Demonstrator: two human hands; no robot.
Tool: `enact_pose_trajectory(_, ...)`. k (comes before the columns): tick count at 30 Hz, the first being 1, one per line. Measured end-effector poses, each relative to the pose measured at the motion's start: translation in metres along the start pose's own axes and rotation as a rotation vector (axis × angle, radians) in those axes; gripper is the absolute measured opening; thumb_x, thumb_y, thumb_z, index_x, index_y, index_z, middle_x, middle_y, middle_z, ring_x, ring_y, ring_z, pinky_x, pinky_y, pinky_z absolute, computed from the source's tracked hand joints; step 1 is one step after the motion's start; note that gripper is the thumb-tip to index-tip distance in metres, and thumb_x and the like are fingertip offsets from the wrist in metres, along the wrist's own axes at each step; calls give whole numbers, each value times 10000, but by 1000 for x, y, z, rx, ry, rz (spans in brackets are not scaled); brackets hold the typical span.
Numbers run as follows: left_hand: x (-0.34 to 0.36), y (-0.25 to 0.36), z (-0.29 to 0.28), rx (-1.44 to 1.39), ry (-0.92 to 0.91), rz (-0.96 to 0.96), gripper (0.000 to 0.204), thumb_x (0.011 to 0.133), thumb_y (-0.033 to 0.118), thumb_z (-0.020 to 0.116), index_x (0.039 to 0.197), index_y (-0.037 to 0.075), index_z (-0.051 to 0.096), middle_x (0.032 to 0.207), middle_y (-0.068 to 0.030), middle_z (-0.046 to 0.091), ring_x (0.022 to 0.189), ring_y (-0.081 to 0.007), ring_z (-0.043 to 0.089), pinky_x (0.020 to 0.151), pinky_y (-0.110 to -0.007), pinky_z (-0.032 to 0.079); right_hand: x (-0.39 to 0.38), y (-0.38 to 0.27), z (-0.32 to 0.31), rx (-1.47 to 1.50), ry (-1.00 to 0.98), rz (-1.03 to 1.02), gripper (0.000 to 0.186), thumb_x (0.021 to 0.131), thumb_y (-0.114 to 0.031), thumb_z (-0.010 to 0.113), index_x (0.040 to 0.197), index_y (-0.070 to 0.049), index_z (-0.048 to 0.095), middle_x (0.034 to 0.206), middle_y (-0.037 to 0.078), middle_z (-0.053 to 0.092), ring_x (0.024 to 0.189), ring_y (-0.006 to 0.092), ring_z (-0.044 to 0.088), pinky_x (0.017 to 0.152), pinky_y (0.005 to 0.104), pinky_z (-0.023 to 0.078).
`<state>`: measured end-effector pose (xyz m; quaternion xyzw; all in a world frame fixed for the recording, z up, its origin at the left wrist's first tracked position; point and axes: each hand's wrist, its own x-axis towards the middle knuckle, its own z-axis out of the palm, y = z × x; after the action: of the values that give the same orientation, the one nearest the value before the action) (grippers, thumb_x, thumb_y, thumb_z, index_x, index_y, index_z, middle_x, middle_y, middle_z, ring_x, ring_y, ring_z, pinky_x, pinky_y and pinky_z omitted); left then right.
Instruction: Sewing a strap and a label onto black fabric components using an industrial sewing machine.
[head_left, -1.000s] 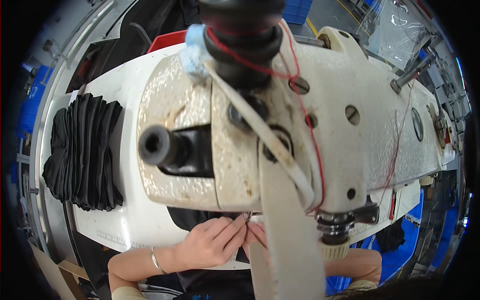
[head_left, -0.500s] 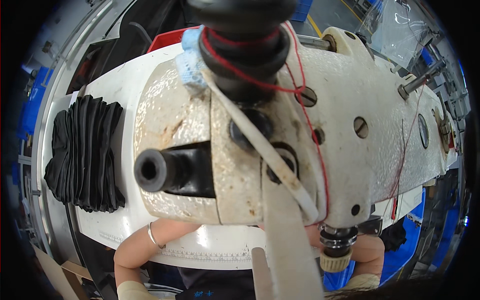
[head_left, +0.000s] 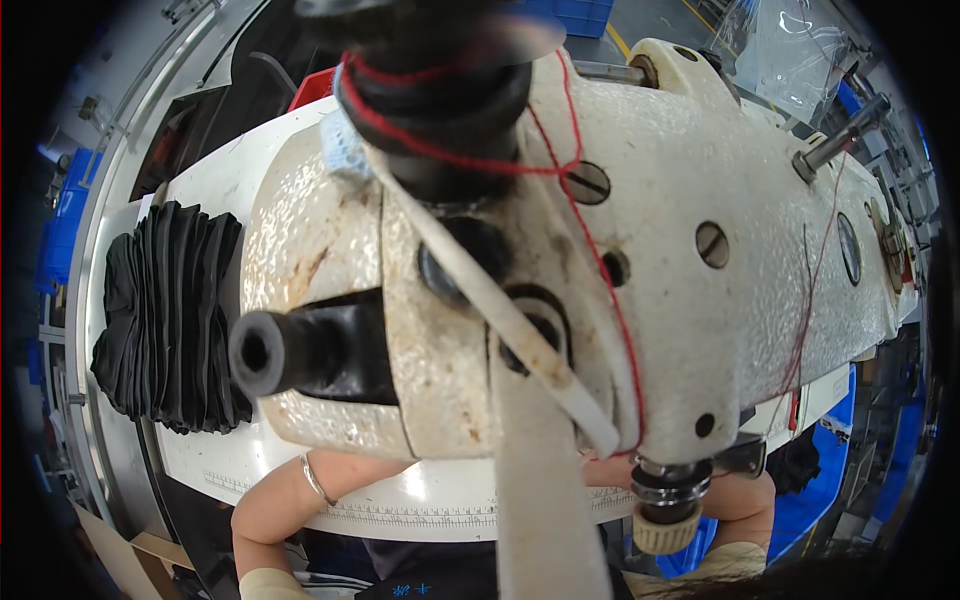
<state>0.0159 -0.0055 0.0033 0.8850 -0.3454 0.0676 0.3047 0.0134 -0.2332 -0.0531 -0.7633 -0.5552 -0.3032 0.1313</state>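
Observation:
The white head of a sewing machine (head_left: 650, 200) fills the middle of the view and hides both hands' fingers. My left forearm (head_left: 275, 505), wearing a silver bangle (head_left: 317, 478), reaches in from the lower left and passes under the machine head. From the lower right comes my right forearm (head_left: 738, 508), with a strip of skin (head_left: 605, 472) showing below the machine. What either hand holds or touches is out of sight. Red thread (head_left: 622, 330) winds round a black knob (head_left: 440, 120) and runs down the machine's front.
A stack of pleated-looking black fabric pieces (head_left: 170, 320) lies on the white table (head_left: 215, 462) at left. A ruler strip (head_left: 400, 517) follows its near edge. Blue bins (head_left: 830, 480) with dark cloth stand at lower right. Clear plastic sheeting (head_left: 785, 60) hangs at far right.
The view has shifted slightly, so the machine head sits a little further left in the picture. Both forearms keep nearly the same posture.

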Motion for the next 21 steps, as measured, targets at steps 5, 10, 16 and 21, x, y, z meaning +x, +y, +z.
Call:
enact_pose_trajectory(5, 10, 4, -2, -6, -42, 23, 273, 783, 57, 624, 1052, 83, 659, 769, -118, 647, 593, -235, 610, 534, -329, 495, -12, 3, 0, -11, 7, 166, 262, 626, -182, 581, 771, 33, 625, 889, 253, 598, 891, 388, 564, 757, 490, 474)
enact_pose_trajectory(10, -1, 1, 0, 53, -14, 33, 200, 819, 69, 605, 1009, 57, 666, 746, -125, 648, 551, -231, 599, 514, -307, 484, -27, 2, 22, 15, 60, 310, 263, 621, -180, 583, 770, 33, 625, 877, 250, 594, 885, 386, 561, 733, 493, 474)
enact_pose_trajectory(16, 4, 8, -19, 239, -169, 135, 301, 701, 88, 627, 993, 26, 664, 965, -125, 636, 863, -264, 615, 733, -365, 506, -17, 18, 14, 221, 11, 479, 243, 657, -165, 585, 815, 16, 626, 889, 211, 603, 883, 348, 572, 750, 464, 473)
enact_pose_trajectory(21, 14, 15, -22, 192, -178, 112, 378, 635, 70, 646, 1012, 48, 675, 1039, -131, 617, 970, -295, 599, 849, -410, 483, 15, 12, -61, 617, -196, 726, 205, 756, -131, 589, 928, -26, 625, 937, 119, 629, 887, 255, 602, 828, 388, 473)
